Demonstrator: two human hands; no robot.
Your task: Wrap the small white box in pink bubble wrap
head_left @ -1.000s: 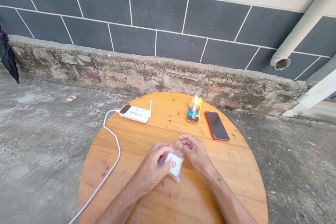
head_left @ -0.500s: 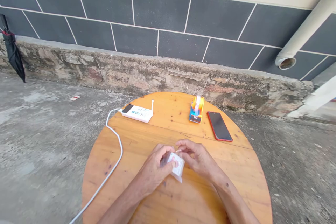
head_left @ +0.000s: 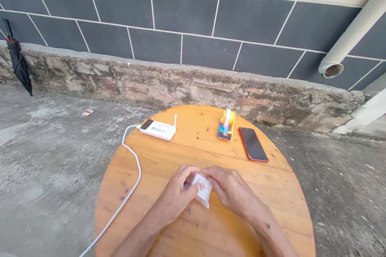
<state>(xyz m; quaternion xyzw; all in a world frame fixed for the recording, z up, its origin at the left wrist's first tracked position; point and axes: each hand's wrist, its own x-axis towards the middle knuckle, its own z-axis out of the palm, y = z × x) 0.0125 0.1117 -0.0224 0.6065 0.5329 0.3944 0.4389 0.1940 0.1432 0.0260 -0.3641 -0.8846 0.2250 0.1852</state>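
Note:
My left hand [head_left: 182,188] is closed around a small white box in clear plastic wrapping [head_left: 202,191], with the thumb lying across its face. Faint pink marks show on the box, too small to read. At the box's upper right corner, my right hand [head_left: 230,186] is closed, its bent fingertips pinching at the wrapping. The exact pinch point is partly hidden behind the fingers. Both hands are just above the round wooden table [head_left: 144,204], near its middle.
A white device [head_left: 158,129] with a white cable [head_left: 137,160] lies at the table's back left. A blue and yellow tape dispenser [head_left: 226,125] and a red-edged phone [head_left: 253,144] are at the back right. A black umbrella [head_left: 19,62] leans against the wall.
My right hand's fingers have drawn in and curled down closer onto the box's upper corner. The left hand and the box have hardly moved. The view has shifted slightly.

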